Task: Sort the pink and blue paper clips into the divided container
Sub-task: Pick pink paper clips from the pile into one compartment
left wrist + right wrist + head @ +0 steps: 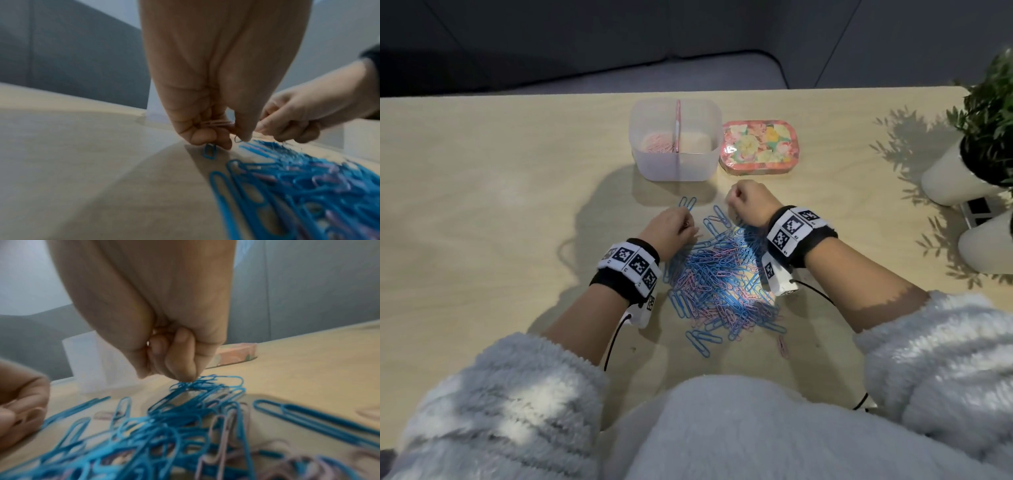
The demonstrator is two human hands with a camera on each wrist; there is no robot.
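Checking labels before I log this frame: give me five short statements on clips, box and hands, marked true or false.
1. The left compartment of the box holds pink clips. True.
2. The right compartment is full of blue clips. False: no blue clips show in it.
3. The left hand pinches pink clips. True.
4. The tin sits left of the box. False: it sits right of it, lid shut.
5. The pile is mostly blue. True.
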